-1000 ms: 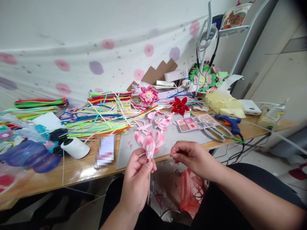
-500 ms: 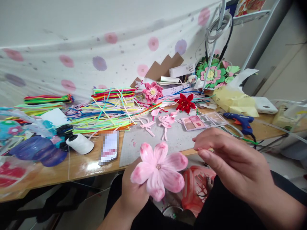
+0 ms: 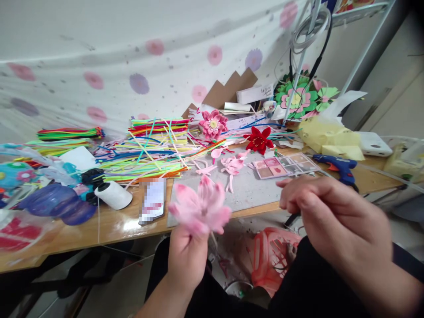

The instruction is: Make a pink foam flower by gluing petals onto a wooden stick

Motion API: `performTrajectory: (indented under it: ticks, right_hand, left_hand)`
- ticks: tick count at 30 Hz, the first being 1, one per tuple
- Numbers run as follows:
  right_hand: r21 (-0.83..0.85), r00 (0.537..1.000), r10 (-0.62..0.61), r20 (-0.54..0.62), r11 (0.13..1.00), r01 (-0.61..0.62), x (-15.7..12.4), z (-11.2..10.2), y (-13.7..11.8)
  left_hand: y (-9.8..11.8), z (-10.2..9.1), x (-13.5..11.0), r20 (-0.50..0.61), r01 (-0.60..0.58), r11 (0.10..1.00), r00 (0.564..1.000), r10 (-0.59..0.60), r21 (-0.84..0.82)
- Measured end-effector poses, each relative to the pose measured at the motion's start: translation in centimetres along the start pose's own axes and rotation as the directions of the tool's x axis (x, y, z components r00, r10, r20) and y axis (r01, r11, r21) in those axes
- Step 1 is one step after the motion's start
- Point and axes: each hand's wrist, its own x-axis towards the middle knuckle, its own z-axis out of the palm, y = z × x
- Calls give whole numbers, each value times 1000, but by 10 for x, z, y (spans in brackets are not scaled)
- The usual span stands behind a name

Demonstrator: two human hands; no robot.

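Note:
My left hand [image 3: 187,258] is closed around the thin stem of a pink fuzzy flower [image 3: 202,207], held upright above the front edge of the table. Its petals are deeper pink at the tips, and the lower ones rest against my thumb. My right hand [image 3: 338,221] hovers to the right, apart from the flower, with its fingers curled in and nothing visible in them. Just beyond it lies a palette of pink and grey colour pans [image 3: 273,167]. Loose pink petal pieces [image 3: 233,165] lie on the grey mat [image 3: 247,194], close behind the held flower.
Bundles of coloured pipe cleaners [image 3: 159,150] cover the table's back left. A red flower [image 3: 259,140] and a pink flower [image 3: 213,124] stand behind the mat. A blue glue gun [image 3: 338,164] lies at right; a white thread cone [image 3: 113,195] is at left. A red basket [image 3: 276,256] sits below.
The flower has moved left and up and tilted, so its face points more upward and its stem shows. My right hand has shifted slightly right, its fingers more curled.

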Motion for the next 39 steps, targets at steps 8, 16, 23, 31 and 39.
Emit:
performTrajectory:
  ticks: [8,16,23,31,39]
  right_hand:
    - [-59,803,328,498,936,-346,-12,41,5]
    - [-58,618,414,668,857,-512,-43,82,9]
    - [33,619,493,611,766,-643,-40,87,8]
    - [-43,689,486,537,832,-553,-34,84,16]
    - [-255,772,306,558,948,-192,1,56,24]
  left_hand:
    - [5,20,8,123,209,948,975,-184,-239]
    - [4,17,6,115,209,949,976,-186,-234]
    - [-6,9,3,186,167,984,967,-175,57]
    - [4,-1,19,323,120,973,929,-180,199]
    - [0,8,31,237,208,976,947,-219,68]
